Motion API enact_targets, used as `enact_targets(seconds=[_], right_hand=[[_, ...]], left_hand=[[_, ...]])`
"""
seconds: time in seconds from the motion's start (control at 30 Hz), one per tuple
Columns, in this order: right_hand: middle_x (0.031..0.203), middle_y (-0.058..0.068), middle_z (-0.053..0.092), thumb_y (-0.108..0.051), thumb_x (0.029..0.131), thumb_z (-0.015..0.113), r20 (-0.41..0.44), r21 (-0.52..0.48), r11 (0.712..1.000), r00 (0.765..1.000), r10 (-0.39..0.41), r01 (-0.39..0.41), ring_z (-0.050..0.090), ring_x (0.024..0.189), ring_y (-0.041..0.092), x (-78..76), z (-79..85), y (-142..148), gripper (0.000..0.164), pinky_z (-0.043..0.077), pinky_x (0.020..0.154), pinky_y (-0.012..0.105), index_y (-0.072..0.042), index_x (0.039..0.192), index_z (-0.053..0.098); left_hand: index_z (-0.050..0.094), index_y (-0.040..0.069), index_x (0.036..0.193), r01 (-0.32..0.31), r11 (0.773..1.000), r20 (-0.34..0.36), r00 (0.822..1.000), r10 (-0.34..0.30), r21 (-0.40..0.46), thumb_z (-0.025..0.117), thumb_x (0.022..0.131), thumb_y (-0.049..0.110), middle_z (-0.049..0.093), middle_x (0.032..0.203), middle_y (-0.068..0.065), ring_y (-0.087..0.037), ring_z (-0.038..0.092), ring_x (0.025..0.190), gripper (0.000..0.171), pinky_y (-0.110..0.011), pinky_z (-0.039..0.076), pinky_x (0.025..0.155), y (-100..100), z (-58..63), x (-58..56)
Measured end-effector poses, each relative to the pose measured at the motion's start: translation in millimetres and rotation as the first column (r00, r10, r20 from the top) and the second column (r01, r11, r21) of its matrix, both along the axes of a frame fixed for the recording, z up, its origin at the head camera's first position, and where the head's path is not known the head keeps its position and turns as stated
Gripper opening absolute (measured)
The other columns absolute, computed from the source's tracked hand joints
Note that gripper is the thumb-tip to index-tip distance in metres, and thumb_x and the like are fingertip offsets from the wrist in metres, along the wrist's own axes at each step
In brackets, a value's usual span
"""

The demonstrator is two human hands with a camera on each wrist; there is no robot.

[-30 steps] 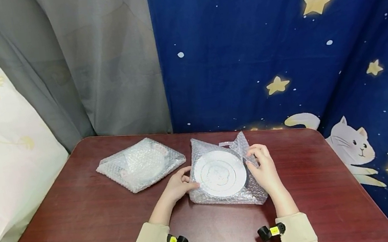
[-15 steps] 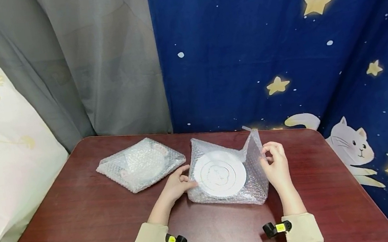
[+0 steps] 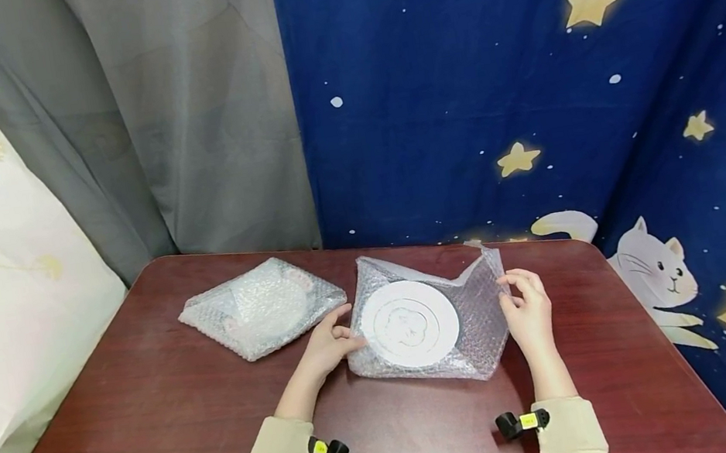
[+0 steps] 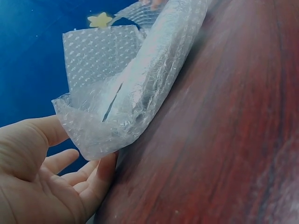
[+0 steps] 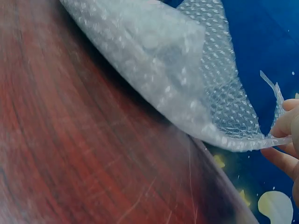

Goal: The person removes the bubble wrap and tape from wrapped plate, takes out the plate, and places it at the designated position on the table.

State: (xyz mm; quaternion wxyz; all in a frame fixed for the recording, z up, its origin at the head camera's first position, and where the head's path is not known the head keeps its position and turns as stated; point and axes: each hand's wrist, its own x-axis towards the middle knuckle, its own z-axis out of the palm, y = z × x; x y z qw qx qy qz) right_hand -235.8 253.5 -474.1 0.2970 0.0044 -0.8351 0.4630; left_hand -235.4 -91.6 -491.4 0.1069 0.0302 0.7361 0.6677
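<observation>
A round white plate point(image 3: 410, 323) with ring markings lies on a sheet of bubble wrap point(image 3: 483, 310), in the head view. My left hand point(image 3: 327, 344) holds the wrap's left edge, thumb on top. In the left wrist view, that hand point(image 4: 56, 172) has its thumb at the wrap's corner point(image 4: 88, 140) and its other fingers below. My right hand point(image 3: 529, 309) pinches the right edge of the wrap, which is pulled out to the side and raised off the table. The right wrist view has only the fingertips point(image 5: 285, 135) at that edge.
Left of the plate, a second bubble-wrapped package point(image 3: 269, 307) with a round pale thing inside lies on the dark red wooden table point(image 3: 172, 411). Grey point(image 3: 214, 123) and blue star-printed curtains point(image 3: 427, 91) hang behind the table's far edge.
My right hand has moved to the right, drawing the right flap of the wrap away from the plate and unfolding it. The left hand has barely moved.
</observation>
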Motion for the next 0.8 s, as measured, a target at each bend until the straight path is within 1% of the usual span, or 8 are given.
enact_targets(seconds=[0.13, 0.17, 0.2, 0.33, 0.4, 0.5, 0.63, 0.8], right_hand=[[0.119, 0.012, 0.055, 0.011, 0.082, 0.066, 0.036, 0.006, 1.0, 0.999, -0.027, 0.026, 0.056, 0.109, 0.024, -1.0, -3.9, 3.4, 0.022, 0.046, 0.075, 0.011, 0.0, 0.101, 0.069], [0.119, 0.013, 0.055, 0.011, 0.082, 0.066, 0.041, 0.008, 1.0, 0.999, -0.03, 0.03, 0.057, 0.108, 0.025, -1.4, -4.9, 4.2, 0.023, 0.047, 0.076, 0.011, 0.001, 0.102, 0.069], [0.119, 0.014, 0.055, 0.011, 0.081, 0.067, 0.045, 0.007, 1.0, 0.999, -0.031, 0.03, 0.057, 0.107, 0.026, -1.5, -5.8, 4.8, 0.024, 0.047, 0.076, 0.011, 0.001, 0.103, 0.069], [0.119, 0.016, 0.055, 0.01, 0.081, 0.067, 0.074, -0.007, 1.0, 0.997, -0.026, 0.026, 0.058, 0.107, 0.031, -1.7, -9.2, 7.7, 0.026, 0.043, 0.074, 0.005, 0.002, 0.106, 0.069], [0.119, 0.016, 0.055, 0.009, 0.081, 0.068, 0.091, -0.009, 1.0, 0.996, -0.022, 0.023, 0.058, 0.107, 0.032, -1.7, -11.1, 9.4, 0.027, 0.043, 0.074, 0.005, 0.003, 0.108, 0.068], [0.119, 0.017, 0.055, 0.009, 0.08, 0.068, 0.106, 0.01, 1.0, 0.994, -0.019, 0.018, 0.059, 0.105, 0.033, -2.0, -14.1, 11.9, 0.029, 0.049, 0.078, 0.016, 0.004, 0.109, 0.068], [0.119, 0.019, 0.056, 0.009, 0.08, 0.068, 0.122, 0.035, 0.999, 0.992, -0.017, 0.013, 0.059, 0.103, 0.034, -2.4, -17.0, 13.9, 0.03, 0.052, 0.082, 0.034, 0.004, 0.109, 0.069], [0.123, 0.019, 0.055, 0.009, 0.081, 0.067, 0.179, 0.049, 0.999, 0.984, -0.004, -0.005, 0.058, 0.106, 0.034, -2.6, -18.5, 16.3, 0.031, 0.051, 0.085, 0.038, 0.004, 0.112, 0.068]], left_hand=[[0.041, 0.004, 0.144, -0.013, 1.0, -0.017, 1.0, 0.013, 0.005, 0.073, 0.078, -0.003, 0.061, 0.073, -0.006, -0.013, 0.05, 0.06, 0.074, -0.029, 0.044, 0.062, -0.6, -1.4, -1.1], [0.042, 0.006, 0.144, -0.021, 1.0, -0.016, 1.0, 0.021, 0.004, 0.073, 0.078, -0.002, 0.061, 0.073, -0.006, -0.012, 0.051, 0.06, 0.074, -0.028, 0.044, 0.062, -0.9, -5.3, -3.2], [0.042, 0.006, 0.144, -0.022, 1.0, -0.018, 1.0, 0.022, 0.006, 0.073, 0.078, -0.003, 0.061, 0.073, -0.006, -0.012, 0.051, 0.06, 0.073, -0.028, 0.045, 0.063, -1.1, -4.9, -3.0], [0.042, 0.004, 0.143, -0.011, 1.0, -0.024, 1.0, 0.011, 0.029, 0.072, 0.079, -0.004, 0.062, 0.075, -0.008, -0.012, 0.05, 0.06, 0.071, -0.027, 0.044, 0.065, -3.1, 2.0, -0.6], [0.042, 0.001, 0.142, 0.002, 0.999, -0.031, 1.0, -0.001, 0.035, 0.071, 0.08, -0.005, 0.061, 0.076, -0.01, -0.013, 0.051, 0.061, 0.069, -0.027, 0.044, 0.065, -4.1, 6.1, 0.4], [0.044, -0.002, 0.14, 0.011, 1.0, -0.037, 0.999, -0.01, 0.027, 0.069, 0.081, -0.005, 0.06, 0.08, -0.013, -0.015, 0.052, 0.066, 0.064, -0.028, 0.045, 0.065, -5.4, 7.1, 0.3], [0.052, 0.002, 0.134, -0.013, 1.0, -0.045, 0.999, 0.012, -0.017, 0.07, 0.082, -0.001, 0.06, 0.088, -0.013, -0.018, 0.055, 0.076, 0.055, -0.029, 0.045, 0.069, -5.9, -0.2, -2.4], [0.062, 0.007, 0.124, -0.04, 0.995, -0.09, 0.995, 0.032, -0.091, 0.071, 0.083, 0.002, 0.06, 0.112, -0.014, -0.024, 0.057, 0.096, 0.042, -0.035, 0.049, 0.076, -6.1, -4.8, -2.9]])
